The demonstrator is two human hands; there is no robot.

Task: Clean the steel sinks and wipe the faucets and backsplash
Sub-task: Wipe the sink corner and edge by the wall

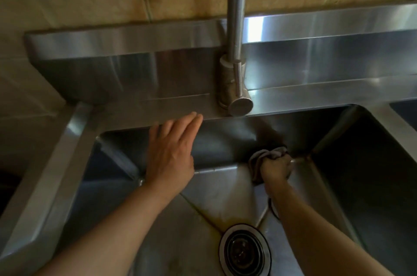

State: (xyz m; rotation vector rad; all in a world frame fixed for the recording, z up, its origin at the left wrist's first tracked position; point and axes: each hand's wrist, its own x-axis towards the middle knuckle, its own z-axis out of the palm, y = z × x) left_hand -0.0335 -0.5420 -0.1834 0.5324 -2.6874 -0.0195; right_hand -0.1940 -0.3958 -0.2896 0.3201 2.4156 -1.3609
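right hand (275, 168) bunches a grey cloth (261, 158) in its grip, low against the sink's (334, 163) back wall (near the right corner). left hand (172, 151), fingers straight, reaches the rim beside the faucet (234, 86); the drain (244, 251) lies below both.

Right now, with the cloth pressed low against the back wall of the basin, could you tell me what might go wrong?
The right hand grips the grey cloth deep in the sink, so leaning further may bring the head near the faucet overhead. The left hand braces flat at the back rim; on wet steel it might slip. The yellowish stain running toward the drain may be missed while wiping stays at the wall.
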